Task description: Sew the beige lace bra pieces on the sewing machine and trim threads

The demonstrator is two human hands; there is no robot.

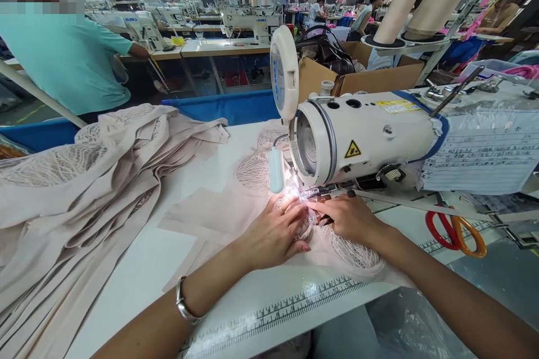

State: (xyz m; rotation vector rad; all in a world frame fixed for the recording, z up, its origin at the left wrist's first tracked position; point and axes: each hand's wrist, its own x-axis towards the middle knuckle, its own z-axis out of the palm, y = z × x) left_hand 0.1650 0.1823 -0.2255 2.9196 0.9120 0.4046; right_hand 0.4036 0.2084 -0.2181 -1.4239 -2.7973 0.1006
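Observation:
A pale pink lace fabric piece [356,249] lies bunched under the needle area of a white sewing machine [370,129]. My left hand [272,230], a silver bangle on its wrist, is left of the needle, its fingers curved over the fabric and thumb apart below. Lace gathers between thumb and fingertips. From the right, my right hand [351,216] reaches in with its index finger pointing at the lit needle spot, gripping fabric beside a metal attachment [330,189]. Its other fingers are partly hidden. A narrow pale strip [421,206] runs from the right toward that attachment.
Pale pink pieces [105,179] are heaped at left. Red- and orange-handled scissors [457,230] lie at right, near a printed ruler [278,314] along the table edge. Thread cones [393,14] and a cardboard box [379,76] stand behind. A person in a turquoise shirt [63,61] is at far left.

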